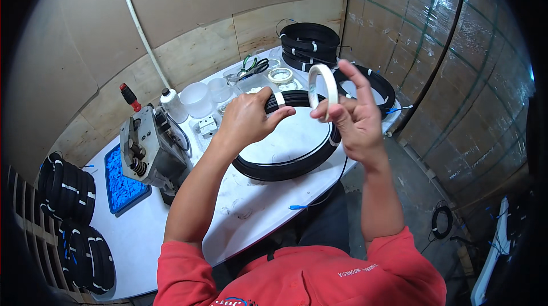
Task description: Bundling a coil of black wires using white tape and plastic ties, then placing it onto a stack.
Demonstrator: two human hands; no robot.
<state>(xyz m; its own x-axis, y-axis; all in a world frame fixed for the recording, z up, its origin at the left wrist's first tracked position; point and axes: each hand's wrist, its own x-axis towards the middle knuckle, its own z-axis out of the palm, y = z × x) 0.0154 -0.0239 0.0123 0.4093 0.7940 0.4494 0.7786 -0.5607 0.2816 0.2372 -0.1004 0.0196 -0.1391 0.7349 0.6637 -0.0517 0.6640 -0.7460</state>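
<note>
Mid-frame, I see the left hand (pixel 246 116) clasping a black cable coil (pixel 285 172) over the white counter (pixel 237 206); just right, the right hand (pixel 363 130) pinches a pale tape roll (pixel 331 86).

I wear a red shirt (pixel 274 286) with short sleeves, its cloth creased into soft folds across my front. Small white lettering (pixel 358 272) runs across my right chest, and toward my left a blue-edged rounded emblem (pixel 235 301) with white lettering is cut off by the lower edge. Below the shirt I have dark trousers (pixel 326 220). My left hand (pixel 248 115) and right hand (pixel 361 126) are bare, as are both forearms.
</note>
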